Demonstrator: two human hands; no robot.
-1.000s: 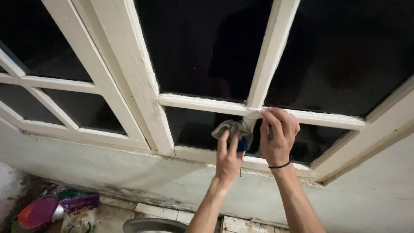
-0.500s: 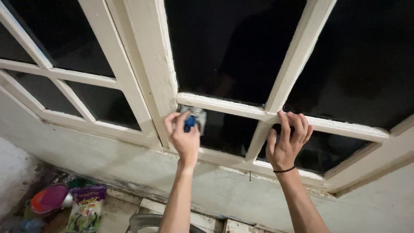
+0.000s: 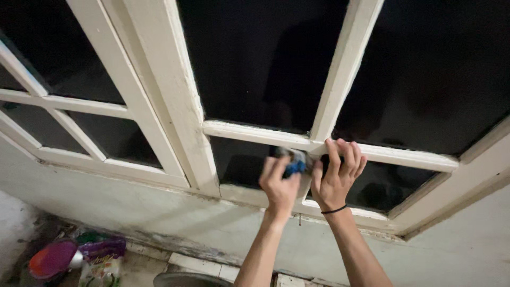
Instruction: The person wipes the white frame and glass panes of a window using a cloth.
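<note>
Wiping along the lower pane, my left hand [image 3: 280, 183] has swung back from the left corner of the glass, where it was half a second ago, to the right end beside the upright bar [image 3: 342, 69]. Its grip is clamped on a blue and grey cloth [image 3: 294, 163], pressed against the dark glass pane [image 3: 239, 162] just under the white crossbar [image 3: 255, 133]. I judge that this pass has covered the width of that pane. My right hand [image 3: 334, 178] carries nothing: its fingers are spread apart and hooked over the crossbar where the upright bar meets it, almost touching the cloth.

Room is tight here. The crossbar edges the pane above, the sill [image 3: 244, 195] below, and the thick window post [image 3: 175, 101] to the left. Open glass lies leftward. Down on the floor, well apart, sit bright plastic packets [image 3: 98, 260] and a metal basin rim [image 3: 188, 279].
</note>
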